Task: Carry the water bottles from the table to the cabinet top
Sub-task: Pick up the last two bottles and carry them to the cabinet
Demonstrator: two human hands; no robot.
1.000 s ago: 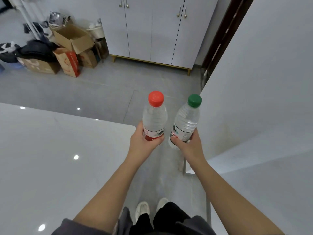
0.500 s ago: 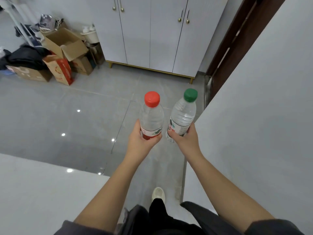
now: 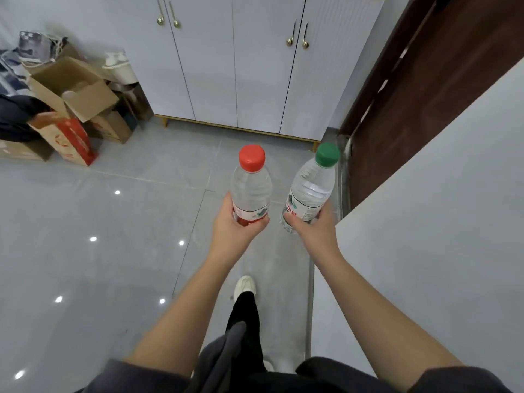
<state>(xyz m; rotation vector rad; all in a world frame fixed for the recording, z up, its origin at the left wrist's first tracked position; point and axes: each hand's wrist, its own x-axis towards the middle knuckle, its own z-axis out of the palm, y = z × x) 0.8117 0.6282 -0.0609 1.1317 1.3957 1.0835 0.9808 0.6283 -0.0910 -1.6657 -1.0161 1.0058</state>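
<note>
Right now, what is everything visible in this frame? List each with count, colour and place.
red-capped bottle: one, clear, red cap and label, upright in the left hand.
green-capped bottle: one, clear, green cap, tilted right, in the right hand.
cabinet: one, white, four doors with gold handles, straight ahead.
cardboard boxes: several, brown, one partly red, far left on the floor.
bin: one, white, between boxes and cabinet.
door: one, dark brown, right.
floor: grey glossy tiles.
left hand: one, wrapped round its bottle's base.
right hand: one, fingers round its bottle's lower part.
shoe: one clearly seen, white, below the hands.
</note>
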